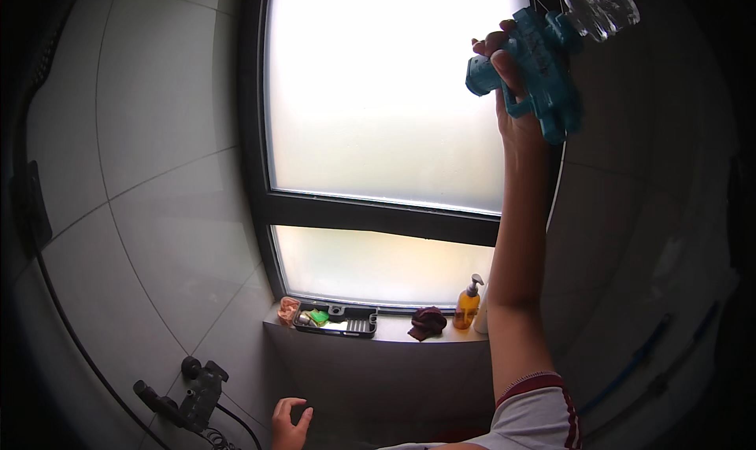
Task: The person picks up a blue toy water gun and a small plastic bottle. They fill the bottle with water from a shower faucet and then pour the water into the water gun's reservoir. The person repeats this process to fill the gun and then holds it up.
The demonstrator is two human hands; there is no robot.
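Observation:
High at the upper right, my right hand (507, 72) grips a teal plastic toy water gun (542, 66), its fingers wrapped around the handle. A clear plastic bottle (602, 10) sits on the toy, tilted up toward the right. My right arm is stretched out in front of the window's edge. Low in the view, my left hand (289, 423) is bare, with thumb and fingers apart and curled. Nothing is in it. Behind both hands stands a frosted window (384, 107) in a dark frame.
On the sill (390, 329) are a black tray (360, 327) with small items, a peach-coloured bunched item (288, 310), a dark maroon cloth (427, 323) and an amber pump bottle (466, 305). A dark shower mixer (201, 394) projects from the left tiled wall (159, 107).

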